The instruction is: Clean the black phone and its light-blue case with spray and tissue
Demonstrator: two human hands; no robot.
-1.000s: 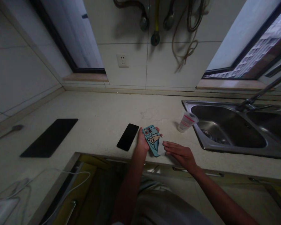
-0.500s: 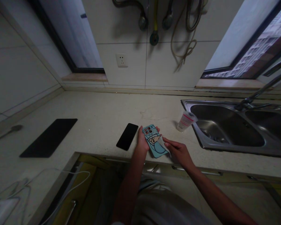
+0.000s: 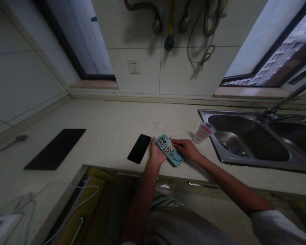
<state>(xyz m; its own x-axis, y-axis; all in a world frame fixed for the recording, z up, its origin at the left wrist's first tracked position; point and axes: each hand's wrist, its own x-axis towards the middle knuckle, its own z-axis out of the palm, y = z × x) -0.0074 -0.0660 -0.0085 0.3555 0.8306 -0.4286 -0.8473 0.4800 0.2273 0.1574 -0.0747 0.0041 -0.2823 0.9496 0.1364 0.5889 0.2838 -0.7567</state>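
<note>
At the far left, a white box sits at the lower corner, and beyond it a dark mat lies flat on the pale table. Next along, a black phone rests flat near the table's front edge, dark side up, just beside the left hand. That hand's grip is closed around a phone in a blue cartoon case, thumb along its left edge and the other fingers largely hidden beneath; the case is held above the front part of the table, its printed back and lenses facing up. The phone has turned a little in this grip over the last second, its lower end now swung further right. The right hand has shifted from the lower right of the case to the upper right, fingers curled, tips against the back near the lenses. The white sheet seen under those fingers a moment ago no longer shows plainly; a pale patch by the fingertips could be sheet or print, so I cannot tell whether the right grip is pinching anything. As I judge it, the work is now at the upper half, leaving the lower end uncovered. Further right, a clear cup stands beside the steel sink.
</note>
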